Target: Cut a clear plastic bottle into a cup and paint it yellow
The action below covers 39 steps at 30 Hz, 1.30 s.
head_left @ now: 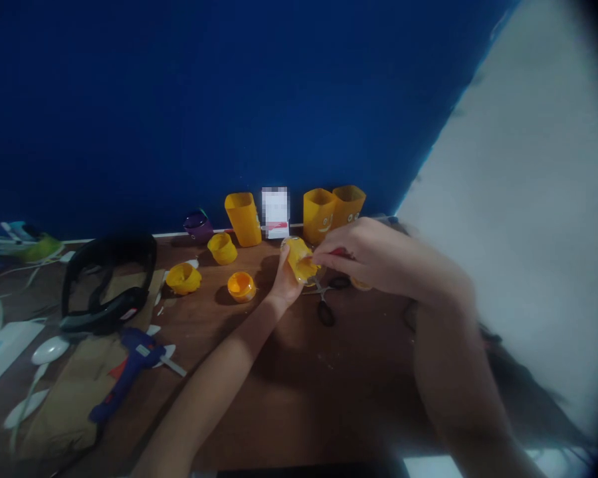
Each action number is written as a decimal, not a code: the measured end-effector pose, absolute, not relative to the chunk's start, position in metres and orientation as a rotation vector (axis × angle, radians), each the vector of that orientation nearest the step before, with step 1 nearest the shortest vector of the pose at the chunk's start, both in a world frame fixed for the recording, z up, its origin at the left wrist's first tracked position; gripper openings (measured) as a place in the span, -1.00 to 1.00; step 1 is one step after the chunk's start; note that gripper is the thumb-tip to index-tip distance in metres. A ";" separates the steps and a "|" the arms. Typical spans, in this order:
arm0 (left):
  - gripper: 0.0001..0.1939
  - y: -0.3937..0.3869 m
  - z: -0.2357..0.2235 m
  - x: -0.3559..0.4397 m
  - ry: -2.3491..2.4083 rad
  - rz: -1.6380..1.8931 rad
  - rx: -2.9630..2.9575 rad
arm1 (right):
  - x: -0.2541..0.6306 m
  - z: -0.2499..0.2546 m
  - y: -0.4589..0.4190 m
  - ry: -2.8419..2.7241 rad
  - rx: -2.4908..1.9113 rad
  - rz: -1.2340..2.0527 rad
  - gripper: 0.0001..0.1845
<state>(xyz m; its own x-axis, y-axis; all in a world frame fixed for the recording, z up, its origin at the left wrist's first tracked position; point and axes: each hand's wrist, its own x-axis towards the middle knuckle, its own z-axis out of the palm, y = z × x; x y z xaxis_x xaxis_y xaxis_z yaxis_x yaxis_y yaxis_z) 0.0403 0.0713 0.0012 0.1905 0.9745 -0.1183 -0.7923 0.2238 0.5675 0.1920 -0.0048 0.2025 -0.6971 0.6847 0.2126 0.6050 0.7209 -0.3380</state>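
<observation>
My left hand (286, 282) is wrapped round a small yellow-painted cup (298, 255), its mouth tilted toward me and to the right. My right hand (351, 249) pinches what looks like a thin paintbrush with a red handle (339, 251). Its tip is at the cup's mouth, too blurred to make out. Under the cup lies a pair of scissors (325, 311) with dark handles, spread apart on the table. To the left of my left hand stands an open jar (242, 287) of orange-yellow paint.
Yellow containers (244, 219) stand along the blue wall, two with faces (319, 216). Two cut yellow pieces (183, 279), a purple jar (198, 227) and a phone-like screen (276, 211) are nearby. On the left lie a glue gun (129, 372), a black headset (104, 312) and white spoons (50, 350).
</observation>
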 end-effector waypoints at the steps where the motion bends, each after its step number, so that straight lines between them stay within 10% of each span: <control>1: -0.65 0.072 0.001 0.041 0.523 1.290 0.433 | 0.192 0.203 -0.004 -2.614 -1.011 0.354 -0.66; 39: -0.67 0.068 0.005 0.043 0.506 1.235 0.406 | 0.212 0.222 -0.028 -2.518 -0.859 0.296 -0.64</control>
<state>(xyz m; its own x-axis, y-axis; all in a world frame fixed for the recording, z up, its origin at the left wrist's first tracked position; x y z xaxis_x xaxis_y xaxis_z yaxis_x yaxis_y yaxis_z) 0.0431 0.0678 0.0050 0.2444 0.9589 -0.1444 -0.7847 0.2831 0.5514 0.2117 -0.0278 0.2221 -0.6986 0.6215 0.3545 0.5224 0.7816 -0.3408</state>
